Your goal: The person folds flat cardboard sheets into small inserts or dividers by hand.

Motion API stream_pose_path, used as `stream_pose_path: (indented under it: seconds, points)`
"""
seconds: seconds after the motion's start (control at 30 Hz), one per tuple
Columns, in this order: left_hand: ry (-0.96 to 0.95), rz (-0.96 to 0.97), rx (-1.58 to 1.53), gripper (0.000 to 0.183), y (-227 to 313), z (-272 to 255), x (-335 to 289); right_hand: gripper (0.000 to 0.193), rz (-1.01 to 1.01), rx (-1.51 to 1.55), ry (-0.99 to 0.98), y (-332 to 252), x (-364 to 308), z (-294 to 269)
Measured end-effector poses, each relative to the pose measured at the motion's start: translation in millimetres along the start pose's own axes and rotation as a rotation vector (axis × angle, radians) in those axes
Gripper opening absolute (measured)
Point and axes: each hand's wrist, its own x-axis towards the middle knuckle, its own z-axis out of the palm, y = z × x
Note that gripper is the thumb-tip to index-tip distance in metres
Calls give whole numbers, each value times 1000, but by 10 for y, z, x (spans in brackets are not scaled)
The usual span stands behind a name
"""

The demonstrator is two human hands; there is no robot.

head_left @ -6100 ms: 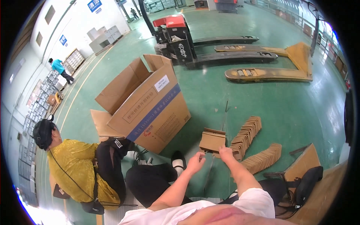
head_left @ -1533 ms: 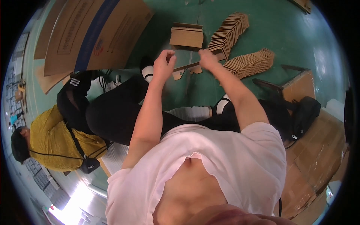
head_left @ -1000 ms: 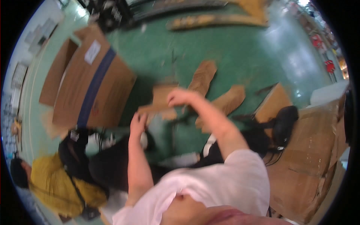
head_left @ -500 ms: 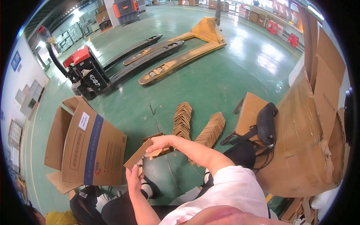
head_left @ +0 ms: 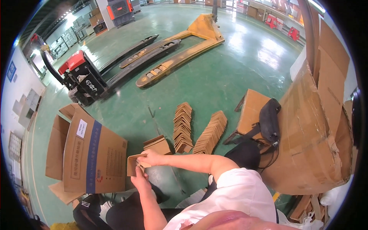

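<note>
Between my hands is a small brown cardboard piece [head_left: 132,165], bent into an angled shape. My left hand [head_left: 141,181] grips its lower edge from below, thumb up. My right hand [head_left: 151,158] pinches its upper right side, where a flap sticks out. Just beyond my right hand a folded cardboard piece [head_left: 158,145] lies on the green floor. Past it stand two rows of nested, V-folded cardboard pieces, a left row [head_left: 182,126] and a right row [head_left: 211,132].
A large open carton [head_left: 107,157] stands at the left. On the right are a low stool [head_left: 251,105] with a black bag [head_left: 270,120] on it and a big taped carton [head_left: 303,142]. A red-black pallet truck [head_left: 86,78] and a yellow one [head_left: 184,57] are farther off.
The cardboard in my hands has turned from a long slanted panel to a more upright, bent shape. My right hand has moved down and left, uncovering the folded piece on the floor.
</note>
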Motion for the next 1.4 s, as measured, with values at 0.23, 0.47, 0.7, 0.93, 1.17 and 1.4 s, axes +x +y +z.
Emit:
stream_pose_path:
  seconds: [0.23, 0.47, 0.7, 0.93, 1.17, 1.4]
  points:
    - [-22, -46, 15, 12, 10, -6, -31, 26, -3, 16, -65, 7, -7, -56]
    - [0, -41, -14, 10, 78, 8, -36, 28, -6, -49, 186, 37, -143, 217]
    - [-62, -74, 38, 8, 100, -154, 99, 31, -139, -104, 107, 89, -94, 145]
    - [27, -148, -25, 12, -27, -187, 96, 39, -79, -231, 9, 100, -106, 116]
    - [108, 50, 288, 13, -93, -177, 191, 46, -81, -583, -415, -206, 119, -308]
    - [30, 143, 495, 24, -342, -221, 241, 32, -184, -808, -413, -344, 21, -393]
